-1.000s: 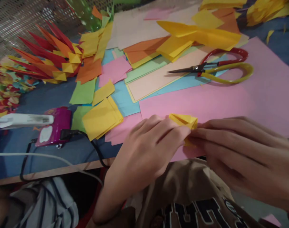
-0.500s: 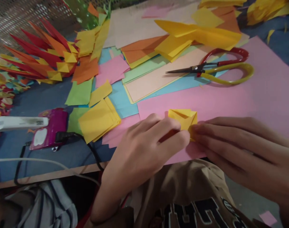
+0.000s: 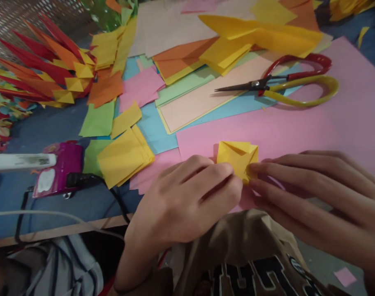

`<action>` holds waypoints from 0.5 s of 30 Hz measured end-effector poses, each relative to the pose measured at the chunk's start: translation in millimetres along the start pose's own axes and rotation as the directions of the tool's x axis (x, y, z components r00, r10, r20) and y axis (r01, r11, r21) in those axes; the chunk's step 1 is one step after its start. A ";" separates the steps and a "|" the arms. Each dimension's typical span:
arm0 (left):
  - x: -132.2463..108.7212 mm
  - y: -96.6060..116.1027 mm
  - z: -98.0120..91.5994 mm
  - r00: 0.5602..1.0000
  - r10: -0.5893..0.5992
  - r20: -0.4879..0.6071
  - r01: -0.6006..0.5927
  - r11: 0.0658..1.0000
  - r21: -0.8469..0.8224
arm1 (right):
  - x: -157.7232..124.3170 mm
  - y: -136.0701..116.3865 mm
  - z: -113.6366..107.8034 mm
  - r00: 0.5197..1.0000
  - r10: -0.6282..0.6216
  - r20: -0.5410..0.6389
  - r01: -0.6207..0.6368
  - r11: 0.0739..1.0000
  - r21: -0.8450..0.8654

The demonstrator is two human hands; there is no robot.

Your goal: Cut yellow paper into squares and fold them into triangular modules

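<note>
A small folded piece of yellow paper (image 3: 233,154) lies on a pink sheet (image 3: 267,127) near the table's front edge. My left hand (image 3: 187,197) is closed at its lower left side, thumb and forefinger pinched together against it. From the right, my right hand (image 3: 313,185) reaches in with fingers stretched out, their tips touching the paper's right edge. The paper's lower part is partly hidden by the fingers. Beyond the hands, scissors (image 3: 261,85) with one red and one yellow handle loop rest on the paper sheets.
A stack of yellow rectangles (image 3: 124,156) lies to the left. Further left are a purple box (image 3: 65,168) with a black cable, a white stick-shaped object (image 3: 22,161) and a red, orange and yellow folded-paper piece (image 3: 54,61). Folded yellow paper (image 3: 261,35) lies at the back.
My left hand's fingers have drawn slightly back to the left, so more of the folded yellow paper shows. My right fingertips stay at its right edge. The view has shifted slightly.
</note>
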State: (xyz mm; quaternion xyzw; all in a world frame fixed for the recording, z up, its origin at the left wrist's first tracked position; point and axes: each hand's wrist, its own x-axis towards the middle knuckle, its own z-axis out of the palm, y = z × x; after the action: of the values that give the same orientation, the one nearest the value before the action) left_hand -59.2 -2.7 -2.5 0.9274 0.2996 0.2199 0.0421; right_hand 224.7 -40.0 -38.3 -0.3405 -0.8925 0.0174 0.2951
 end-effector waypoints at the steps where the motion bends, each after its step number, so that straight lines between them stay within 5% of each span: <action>1: 0.1 0.1 0.2 1.000 0.005 -0.004 -0.005 1.000 -0.005 | -0.8 -0.3 0.3 1.000 0.007 0.000 -0.007 1.000 -0.005; 9: -0.6 5.6 1.3 1.000 -0.005 0.007 0.005 0.998 0.058 | 0.6 -2.0 1.3 0.996 0.059 0.061 -0.058 0.998 -0.028; 15: -4.5 9.4 -1.5 1.000 -0.010 0.016 0.009 0.998 0.068 | 0.5 -1.6 -1.1 0.996 -0.031 0.079 0.035 0.999 -0.042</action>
State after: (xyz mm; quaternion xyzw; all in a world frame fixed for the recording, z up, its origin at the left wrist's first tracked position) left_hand -58.1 -13.0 -0.8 0.9287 0.3108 0.2019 0.0142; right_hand 224.0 -41.1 -36.8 -0.3312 -0.9091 0.0064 0.2526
